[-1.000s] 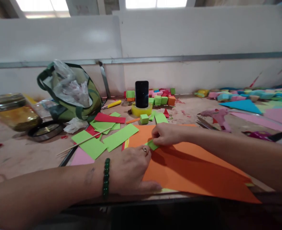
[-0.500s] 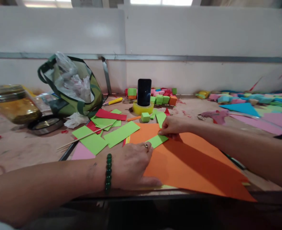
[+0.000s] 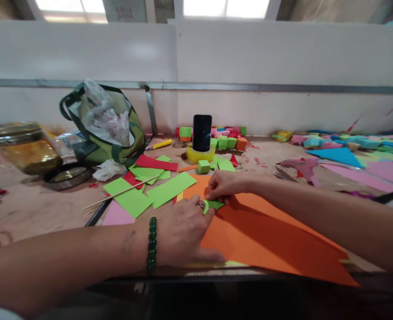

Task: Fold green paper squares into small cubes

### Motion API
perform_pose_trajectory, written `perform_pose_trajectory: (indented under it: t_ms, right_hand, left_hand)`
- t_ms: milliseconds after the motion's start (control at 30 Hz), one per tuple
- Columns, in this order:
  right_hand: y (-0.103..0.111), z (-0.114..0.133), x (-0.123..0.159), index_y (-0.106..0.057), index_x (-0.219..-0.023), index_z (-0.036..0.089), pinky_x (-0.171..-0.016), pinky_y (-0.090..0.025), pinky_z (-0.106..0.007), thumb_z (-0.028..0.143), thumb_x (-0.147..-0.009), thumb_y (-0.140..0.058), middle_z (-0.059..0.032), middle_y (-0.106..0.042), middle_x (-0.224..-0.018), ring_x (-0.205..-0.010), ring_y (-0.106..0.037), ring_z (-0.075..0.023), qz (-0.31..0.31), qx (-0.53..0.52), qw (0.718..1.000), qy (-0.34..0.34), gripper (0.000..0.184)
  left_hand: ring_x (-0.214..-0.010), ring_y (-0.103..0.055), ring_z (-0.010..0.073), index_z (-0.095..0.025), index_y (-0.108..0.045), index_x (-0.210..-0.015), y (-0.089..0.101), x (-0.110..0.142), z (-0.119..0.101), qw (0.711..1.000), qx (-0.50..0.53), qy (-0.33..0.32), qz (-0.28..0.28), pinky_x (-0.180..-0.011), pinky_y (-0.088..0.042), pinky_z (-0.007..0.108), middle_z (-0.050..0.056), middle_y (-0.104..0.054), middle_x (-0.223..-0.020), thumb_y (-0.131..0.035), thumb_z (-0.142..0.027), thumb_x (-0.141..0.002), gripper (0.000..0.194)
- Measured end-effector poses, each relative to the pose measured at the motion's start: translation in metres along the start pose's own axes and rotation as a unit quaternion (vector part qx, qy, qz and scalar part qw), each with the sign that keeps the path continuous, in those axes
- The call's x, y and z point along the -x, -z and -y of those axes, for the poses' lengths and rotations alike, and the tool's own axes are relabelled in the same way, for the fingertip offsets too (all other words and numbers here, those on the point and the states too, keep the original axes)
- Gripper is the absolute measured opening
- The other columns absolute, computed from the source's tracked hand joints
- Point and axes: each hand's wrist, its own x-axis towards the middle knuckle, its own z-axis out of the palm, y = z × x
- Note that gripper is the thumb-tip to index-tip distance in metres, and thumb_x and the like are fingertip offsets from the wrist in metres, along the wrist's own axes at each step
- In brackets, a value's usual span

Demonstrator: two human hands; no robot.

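A green paper strip (image 3: 213,205) lies on the large orange paper sheet (image 3: 250,235), its end bent up. My right hand (image 3: 221,184) pinches the strip from above, thumb and index finger closed at the bent part. On the other side, my left hand (image 3: 183,231) rests palm down, fingertips touching the strip's left end, thumb spread along the orange sheet's near edge. Its fingertips are partly hidden. Beyond the hands sits a small green paper cube (image 3: 203,166). Flat green strips (image 3: 171,189) lie to the left, a wooden skewer (image 3: 119,193) across them.
A phone (image 3: 202,133) stands in a yellow tape roll (image 3: 200,154), with several coloured cubes (image 3: 222,142) behind. A pink glue gun (image 3: 305,166) lies right; a green bag (image 3: 134,138), jar (image 3: 26,149) and yellow cutter (image 3: 160,144) are left. The table's front edge runs below my left hand.
My right hand has moved left towards my left hand, bending the green strip over. My left hand stays in nearly the same place. The view has tilted slightly up.
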Motion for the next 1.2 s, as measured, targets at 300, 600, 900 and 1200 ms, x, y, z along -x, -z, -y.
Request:
perform_pose_trajectory:
  t_ms: [300, 600, 900, 1200]
  right_hand:
    - [0.021, -0.035, 0.011, -0.054, -0.061, 0.017, -0.045, -0.038, -0.021, 0.048, -0.068, -0.069, 0.0035, -0.055, -0.044, -0.041, -0.052, -0.0097, -0.062, -0.007, 0.997, -0.044, 0.034]
    - [0.010, -0.009, 0.008, -0.060, -0.067, 0.018, -0.044, -0.036, -0.020, 0.043, -0.068, -0.069, 0.0028, -0.059, -0.054, -0.046, -0.052, -0.0090, -0.072, 0.053, 0.996, 0.004, 0.027]
    - [0.014, -0.017, 0.006, -0.055, -0.059, 0.017, -0.045, -0.040, -0.021, 0.042, -0.064, -0.074, 0.0035, -0.057, -0.047, -0.042, -0.052, -0.0089, -0.029, -0.016, 0.998, -0.049, 0.031]
    - [0.018, -0.029, 0.021, -0.058, -0.061, 0.016, -0.047, -0.034, -0.022, 0.046, -0.066, -0.069, 0.0018, -0.057, -0.052, -0.048, -0.049, -0.0093, -0.133, 0.073, 0.988, -0.016, 0.032]
  left_hand:
    - [-0.088, -0.051, 0.0281, -0.020, -0.054, -0.114, 0.001, 0.001, -0.001, 1.000, 0.004, 0.004, -0.002, -0.072, -0.041, 0.040, 0.011, -0.056, -0.093, -0.026, -0.080, -0.078, 0.075]
    - [-0.082, -0.053, 0.0277, -0.018, -0.057, -0.111, 0.007, 0.001, -0.005, 1.000, 0.005, 0.019, 0.015, -0.065, -0.044, 0.037, 0.011, -0.058, -0.085, -0.030, -0.079, -0.077, 0.075]
    - [-0.076, -0.056, 0.0266, -0.018, -0.061, -0.096, 0.010, 0.007, -0.007, 1.000, 0.000, 0.013, 0.013, -0.066, -0.045, 0.040, 0.009, -0.057, -0.079, -0.031, -0.074, -0.081, 0.066]
    - [-0.082, -0.056, 0.0257, -0.014, -0.063, -0.090, 0.015, 0.003, -0.007, 0.999, 0.009, 0.007, 0.032, -0.075, -0.046, 0.038, 0.012, -0.061, -0.082, -0.037, -0.071, -0.082, 0.062]
